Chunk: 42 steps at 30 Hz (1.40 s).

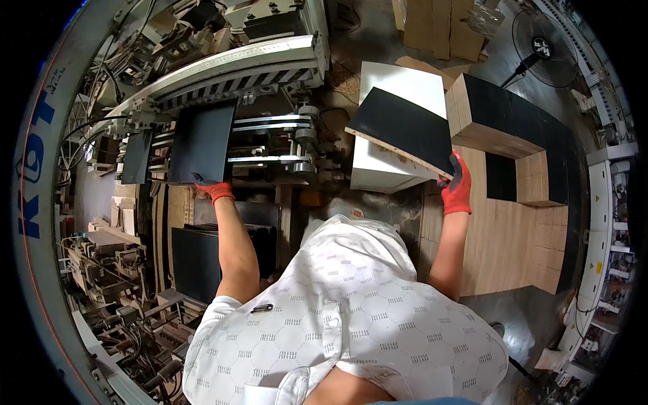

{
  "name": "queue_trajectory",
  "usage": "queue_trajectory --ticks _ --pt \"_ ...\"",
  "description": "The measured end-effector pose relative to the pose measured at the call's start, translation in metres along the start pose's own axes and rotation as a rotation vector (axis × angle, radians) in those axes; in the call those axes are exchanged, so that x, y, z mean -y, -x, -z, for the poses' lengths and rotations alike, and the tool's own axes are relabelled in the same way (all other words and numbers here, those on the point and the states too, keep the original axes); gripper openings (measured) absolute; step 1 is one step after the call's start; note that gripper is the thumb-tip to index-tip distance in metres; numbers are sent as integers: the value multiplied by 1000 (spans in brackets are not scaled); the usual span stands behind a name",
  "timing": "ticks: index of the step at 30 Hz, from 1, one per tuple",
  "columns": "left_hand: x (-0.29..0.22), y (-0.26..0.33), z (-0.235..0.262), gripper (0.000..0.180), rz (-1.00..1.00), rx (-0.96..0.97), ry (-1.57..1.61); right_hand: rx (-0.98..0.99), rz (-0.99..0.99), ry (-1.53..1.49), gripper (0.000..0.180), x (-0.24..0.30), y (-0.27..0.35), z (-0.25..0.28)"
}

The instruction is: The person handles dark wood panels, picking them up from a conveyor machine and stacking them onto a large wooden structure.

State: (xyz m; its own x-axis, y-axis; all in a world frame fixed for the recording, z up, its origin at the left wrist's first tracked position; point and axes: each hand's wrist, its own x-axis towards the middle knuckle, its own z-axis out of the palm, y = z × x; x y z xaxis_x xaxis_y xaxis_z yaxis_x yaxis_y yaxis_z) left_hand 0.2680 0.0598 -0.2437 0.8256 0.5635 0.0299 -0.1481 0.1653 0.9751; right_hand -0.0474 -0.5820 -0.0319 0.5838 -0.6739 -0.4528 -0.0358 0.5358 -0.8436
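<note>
My right hand (457,187), in a red glove with dark fingers, grips the near right corner of a black board (405,127). The board is tilted above a white block-like surface, and its raw chipboard edge faces me. My left hand (216,190), gloved the same way, closes on the near edge of another black board (201,143). That board lies over the metal rails (270,123) of a machine at the left. The undersides of both boards are hidden, and so are some of the left fingers.
Stacked boards (516,239) with black and wood-coloured faces stand at the right. More black boards (196,260) lean below the machine. A white block (385,177) stands ahead, with cardboard (439,27) and a black fan (542,47) farther back. A striped machine beam (236,82) spans the far left.
</note>
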Motion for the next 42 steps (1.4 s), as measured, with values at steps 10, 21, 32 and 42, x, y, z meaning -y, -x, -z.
queue_trajectory --ticks 10,21,32,42 --pt "-56 24 -31 64 217 -50 324 89 2 -178 33 14 18 -24" --pt "-74 32 -22 66 293 -38 372 106 -86 -450 31 24 -2 -34" --pt "-24 -11 16 60 59 -2 316 173 -145 -573 31 33 -1 -44" --pt "-81 39 -29 64 324 -81 487 105 -26 -387 32 21 8 -39"
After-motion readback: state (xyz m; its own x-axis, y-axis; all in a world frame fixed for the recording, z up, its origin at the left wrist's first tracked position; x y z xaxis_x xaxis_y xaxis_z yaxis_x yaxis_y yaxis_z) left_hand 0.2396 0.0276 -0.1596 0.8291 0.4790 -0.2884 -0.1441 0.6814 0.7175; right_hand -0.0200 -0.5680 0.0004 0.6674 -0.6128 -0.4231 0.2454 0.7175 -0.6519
